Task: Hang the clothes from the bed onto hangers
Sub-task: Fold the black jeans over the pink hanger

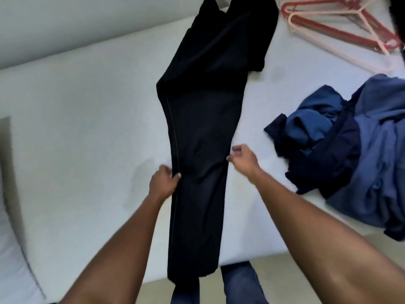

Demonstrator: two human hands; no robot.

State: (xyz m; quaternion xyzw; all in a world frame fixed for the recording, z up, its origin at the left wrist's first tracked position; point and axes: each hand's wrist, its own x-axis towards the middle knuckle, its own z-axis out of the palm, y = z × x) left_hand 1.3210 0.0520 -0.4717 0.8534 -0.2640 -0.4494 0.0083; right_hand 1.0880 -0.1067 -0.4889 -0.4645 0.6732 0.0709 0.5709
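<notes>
Head view: the black trousers (203,128) lie lengthwise on the bed (87,106), with the leg ends trailing off its near edge. The left grip (163,183) pinches their left seam. The right grip (241,160), fingers curled, seems to pinch the right edge. The step calls for pulling both edges evenly to flatten the legs before reaching for the hangers (341,30), which lie well apart, beyond the blue clothes pile (350,139).

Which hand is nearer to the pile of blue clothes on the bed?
Right. The right hand is at the right edge of the trousers, on the side of the pile. The left hand grips their left edge, farther away.
</notes>
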